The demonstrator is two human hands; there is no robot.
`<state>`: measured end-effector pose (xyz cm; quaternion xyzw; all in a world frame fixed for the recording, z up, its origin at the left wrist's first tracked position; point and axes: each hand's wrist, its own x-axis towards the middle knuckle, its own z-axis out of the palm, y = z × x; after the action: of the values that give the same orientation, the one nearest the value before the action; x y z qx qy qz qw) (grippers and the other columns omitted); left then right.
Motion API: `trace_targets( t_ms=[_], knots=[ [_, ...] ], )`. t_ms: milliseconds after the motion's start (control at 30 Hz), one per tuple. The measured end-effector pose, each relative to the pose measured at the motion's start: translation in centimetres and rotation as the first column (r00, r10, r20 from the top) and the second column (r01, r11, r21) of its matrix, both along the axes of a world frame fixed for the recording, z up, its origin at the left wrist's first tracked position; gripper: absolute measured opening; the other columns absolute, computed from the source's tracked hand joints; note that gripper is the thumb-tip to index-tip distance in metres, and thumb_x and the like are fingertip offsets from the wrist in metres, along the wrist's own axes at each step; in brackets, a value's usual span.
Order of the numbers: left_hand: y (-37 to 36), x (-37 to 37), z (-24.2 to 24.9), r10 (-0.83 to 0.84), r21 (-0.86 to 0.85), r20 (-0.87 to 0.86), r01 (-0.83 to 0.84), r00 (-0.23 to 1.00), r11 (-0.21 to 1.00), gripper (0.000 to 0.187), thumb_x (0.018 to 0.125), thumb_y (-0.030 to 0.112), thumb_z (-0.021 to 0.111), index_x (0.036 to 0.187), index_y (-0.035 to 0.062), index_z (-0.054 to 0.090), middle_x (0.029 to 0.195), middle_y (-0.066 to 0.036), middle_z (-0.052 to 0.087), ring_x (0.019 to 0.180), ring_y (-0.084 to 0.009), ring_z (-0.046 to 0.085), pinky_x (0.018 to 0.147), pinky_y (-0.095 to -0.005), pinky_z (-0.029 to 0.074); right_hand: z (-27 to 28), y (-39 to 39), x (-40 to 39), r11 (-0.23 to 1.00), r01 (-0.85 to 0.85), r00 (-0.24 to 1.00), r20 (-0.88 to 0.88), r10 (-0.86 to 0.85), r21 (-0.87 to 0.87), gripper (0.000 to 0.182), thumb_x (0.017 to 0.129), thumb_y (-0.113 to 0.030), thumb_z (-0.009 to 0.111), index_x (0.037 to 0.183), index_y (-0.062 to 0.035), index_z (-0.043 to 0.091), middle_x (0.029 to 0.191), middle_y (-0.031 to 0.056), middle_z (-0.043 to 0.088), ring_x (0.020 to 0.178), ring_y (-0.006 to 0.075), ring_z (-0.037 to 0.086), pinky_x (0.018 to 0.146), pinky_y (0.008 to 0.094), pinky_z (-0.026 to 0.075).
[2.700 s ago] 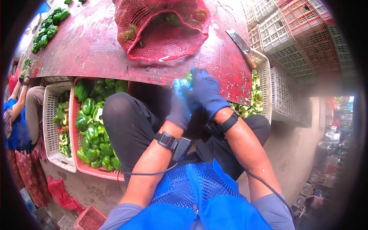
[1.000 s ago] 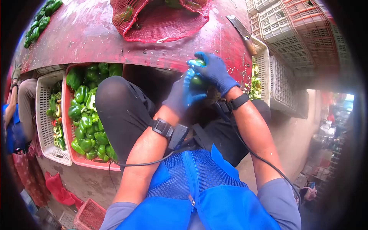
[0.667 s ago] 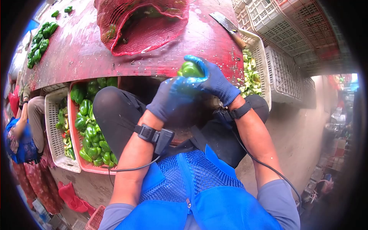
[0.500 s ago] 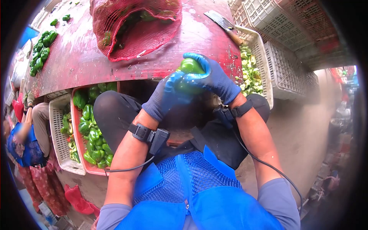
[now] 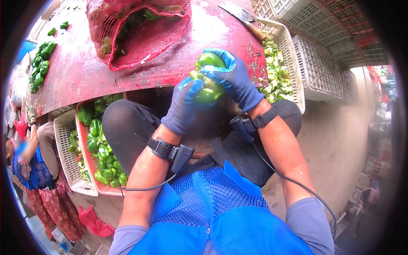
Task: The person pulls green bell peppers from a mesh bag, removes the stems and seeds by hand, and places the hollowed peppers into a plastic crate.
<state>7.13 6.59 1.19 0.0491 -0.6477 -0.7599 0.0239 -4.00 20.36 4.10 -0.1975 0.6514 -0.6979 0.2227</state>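
A glossy green bell pepper (image 5: 211,60) is between my two gloved hands, just over the near edge of the table. My right hand (image 5: 238,80), in a blue glove, is closed around its right side with the thumb across the front. My left hand (image 5: 183,104) is closed against the lower left side, its fingers slightly blurred. Between the pepper's upper and lower parts a pale patch shows. Beyond the hands, a red mesh sack (image 5: 140,42) with green peppers inside lies on the red table (image 5: 212,29).
A cleaver (image 5: 242,19) lies at the table's right side, by a white crate (image 5: 293,63) of pale green scraps. Left of my knee are an orange crate (image 5: 85,157) of peppers and a white crate (image 5: 63,144). More peppers (image 5: 41,63) lie far left, near another person (image 5: 32,165).
My hands still hold the pepper, but it has turned or parted so that a pale patch shows. The left hand has shifted slightly right and down. The whole view has shifted slightly.
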Motion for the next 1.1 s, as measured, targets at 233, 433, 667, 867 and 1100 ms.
trace_targets(
  t_ms=[233,433,667,867,1100],
  knots=[
    [-0.4,0.1,-1.7,0.055,-0.004,-0.034,-0.055,0.998,0.998,0.03,0.094,0.024,0.058,0.114,0.0021,0.059,0.102,-0.007,0.065,0.091,-0.0179,0.066,0.079,-0.0343,0.057,-0.5,-0.5,0.0,0.986,0.088,0.98,0.19,-0.06,-0.144,0.045,0.081,-0.009,0.073,0.122,0.001,0.057,0.112,0.0083,0.066,0.101,0.0156,0.064,0.09,0.0295,0.052],
    [-0.2,0.1,-1.4,0.081,0.072,-0.018,-0.08,0.997,0.994,0.031,0.094,0.02,0.056,0.119,0.0003,0.058,0.107,-0.009,0.065,0.097,-0.0183,0.065,0.084,-0.0337,0.054,-0.6,-1.0,0.1,0.936,0.208,0.947,0.299,-0.119,-0.285,0.04,0.08,-0.004,0.075,0.117,0.0011,0.059,0.104,0.0084,0.067,0.092,0.0162,0.066,0.081,0.0299,0.056],
    [1.0,1.1,0.0,0.125,0.296,-0.055,-0.103,0.991,0.949,0.029,0.089,0.009,0.061,0.117,0.0004,0.058,0.109,-0.011,0.065,0.099,-0.021,0.064,0.086,-0.0326,0.052,-1.2,-0.8,-1.2,0.886,0.226,0.953,0.28,-0.115,-0.404,0.03,0.095,-0.022,0.056,0.114,0.0003,0.062,0.107,0.0087,0.066,0.094,0.0152,0.064,0.083,0.0292,0.053],
    [-0.2,2.9,3.4,0.146,0.554,0.118,-0.188,0.982,0.811,0.039,0.089,0.006,0.059,0.125,-0.0025,0.049,0.122,-0.019,0.061,0.102,-0.0313,0.067,0.087,-0.0406,0.058,-1.8,0.0,-2.3,0.854,0.186,0.933,0.361,0.002,-0.485,0.034,0.098,-0.03,0.05,0.119,-0.0045,0.06,0.114,0.0089,0.065,0.101,0.0191,0.064,0.085,0.0338,0.054],
    [-8.5,11.1,12.1,0.447,0.07,-0.107,-0.441,0.888,0.895,0.028,0.093,0.009,0.055,0.118,-0.0036,0.058,0.116,-0.018,0.065,0.097,-0.027,0.068,0.082,-0.0329,0.057,-1.1,1.1,-2.8,0.86,0.237,0.915,0.401,-0.041,-0.453,0.03,0.099,-0.027,0.052,0.119,-0.0055,0.06,0.118,0.0123,0.065,0.107,0.024,0.063,0.09,0.0376,0.054]
  ],
)
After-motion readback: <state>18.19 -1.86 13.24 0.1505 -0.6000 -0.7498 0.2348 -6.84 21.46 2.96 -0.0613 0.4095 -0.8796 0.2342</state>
